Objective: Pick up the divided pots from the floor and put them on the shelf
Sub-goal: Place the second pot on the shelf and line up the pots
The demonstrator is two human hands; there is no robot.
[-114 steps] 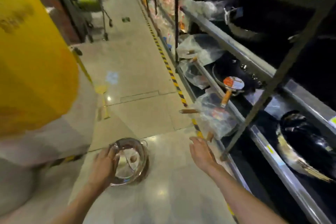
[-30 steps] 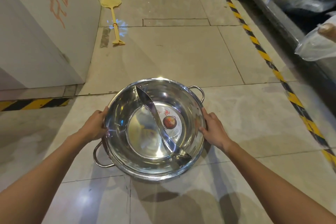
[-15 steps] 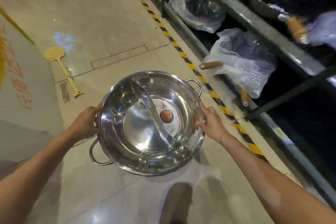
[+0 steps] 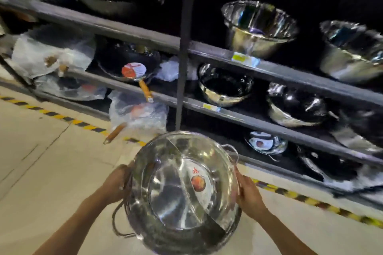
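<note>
A shiny steel divided pot with a curved partition and a round red sticker inside is held above the floor in front of the shelf. My left hand grips its left rim and my right hand grips its right rim. The pot has two loop handles, one at the lower left and one at the upper right. Another divided pot with a label lies on the bottom shelf level, to the right of the upright post.
The dark shelf rack holds steel bowls, black woks and a pan with a wooden handle. Plastic-wrapped pans stick out at the lower left. A yellow-black striped line runs along the shelf base on the tiled floor.
I have lifted the pot from the floor with both hands and turned right to face the shelf. The view now shows the shelf rows instead of the aisle floor.
</note>
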